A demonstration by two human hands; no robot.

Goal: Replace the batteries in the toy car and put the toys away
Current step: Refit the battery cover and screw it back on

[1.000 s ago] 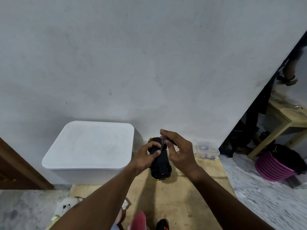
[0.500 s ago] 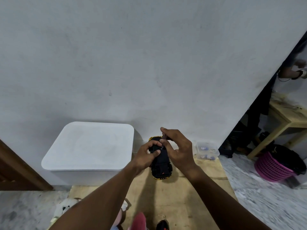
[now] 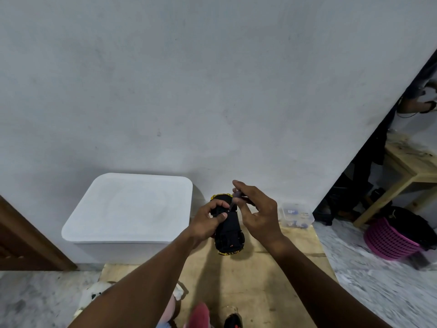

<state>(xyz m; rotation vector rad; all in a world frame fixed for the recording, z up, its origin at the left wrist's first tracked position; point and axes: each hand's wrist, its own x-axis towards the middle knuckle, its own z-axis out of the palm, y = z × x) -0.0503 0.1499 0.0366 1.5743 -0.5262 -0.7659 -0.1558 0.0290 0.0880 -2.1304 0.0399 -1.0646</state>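
Note:
A black toy car (image 3: 229, 235) with yellow trim is held underside up above a wooden board (image 3: 267, 280). My left hand (image 3: 208, 223) grips the car's far half, thumb across the underside. My right hand (image 3: 257, 214) pinches a small screwdriver (image 3: 233, 201) between thumb and fingers, its tip down on the car's underside near my left thumb. A small clear plastic box (image 3: 296, 215) with blue items inside sits on the board by the wall. A white soft toy (image 3: 94, 294) and a pink-red toy (image 3: 198, 314) lie at the bottom edge, partly hidden by my left arm.
A white lidded bin (image 3: 130, 209) stands against the grey wall left of the car. A pink basket (image 3: 387, 240) with a black bag and a wooden table (image 3: 411, 166) stand at the right, with a person's hand (image 3: 416, 102) beyond. A brown door edge (image 3: 26, 242) is at the left.
My right hand has lifted and tilted a little, its fingers spreading while it keeps the screwdriver on the car. The left hand and car have barely moved.

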